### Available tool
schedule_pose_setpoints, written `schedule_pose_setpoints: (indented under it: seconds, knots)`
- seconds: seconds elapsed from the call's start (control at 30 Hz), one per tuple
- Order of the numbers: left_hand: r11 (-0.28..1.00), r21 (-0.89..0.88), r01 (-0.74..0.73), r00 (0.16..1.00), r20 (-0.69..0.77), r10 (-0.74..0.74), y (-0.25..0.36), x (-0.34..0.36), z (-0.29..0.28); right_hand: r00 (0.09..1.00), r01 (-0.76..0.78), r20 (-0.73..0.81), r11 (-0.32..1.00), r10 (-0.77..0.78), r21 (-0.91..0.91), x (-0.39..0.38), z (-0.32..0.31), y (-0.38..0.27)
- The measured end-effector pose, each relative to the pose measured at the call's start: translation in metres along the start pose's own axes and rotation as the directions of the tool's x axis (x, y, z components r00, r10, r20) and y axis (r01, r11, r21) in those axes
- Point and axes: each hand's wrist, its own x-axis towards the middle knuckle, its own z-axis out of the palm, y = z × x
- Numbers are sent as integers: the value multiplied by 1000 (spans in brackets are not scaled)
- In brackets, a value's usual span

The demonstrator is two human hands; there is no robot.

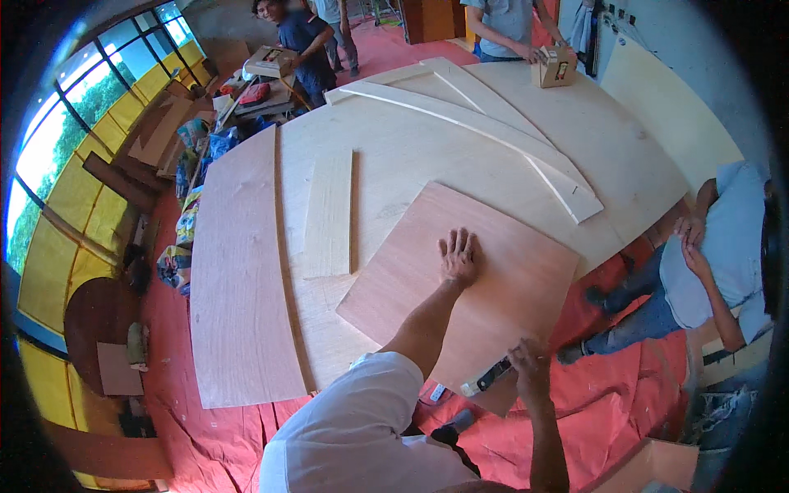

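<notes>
**Palm down on the panel, tool in the other hand**

So here's my setup. My left hand (459, 259) isn't gripping anything: it's spread flat on the reddish plywood panel (514, 283), fingers pointing away from me. Pretty sure that's about weight, since a palm well in from the edges should stop a loose sheet sliding or tipping. It needs that, because the panel sits skewed on the near right part of the big pale board (394, 156), with its near corner sticking out past the edge over the red floor sheet (633, 370).

My right hand (530, 366) is closed around a dark handheld tool (491, 375), pale end pointing left along the panel's near edge. I can't tell if that end is touching the wood, or exactly what kind of tool it is. I'd guess the overhang gives that hand elbow room.

The other wood is laid flat, probably so it's handy but out of my way: 1 narrow pale plank (330, 214) just left of the panel, 1 long pinkish board (238, 271) along the left side, and some pale strips (493, 123) angled together on the far side. Far right, a co-worker (503, 29) has hands on a tan box (556, 67), well apart from my stuff.
</notes>
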Motion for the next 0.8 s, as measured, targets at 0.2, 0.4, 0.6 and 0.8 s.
schedule_pose_setpoints:
  seconds: [0.2,0.4,0.6,0.8]
  knots:
    - [999,41,-14,1000,-20,15,-14,-5,3,923,-309,-206,945,326,109,-7,16,-57]
    - [998,63,-1,1000,16,0,-15,-1,5,884,-401,-252,916,394,26,-13,66,-105]
    - [998,45,-34,999,23,33,-16,-2,11,894,-235,-258,874,366,426,-34,71,-77]
    - [997,52,-61,995,-80,65,-7,-4,12,864,-277,-309,887,398,370,-51,74,-90]
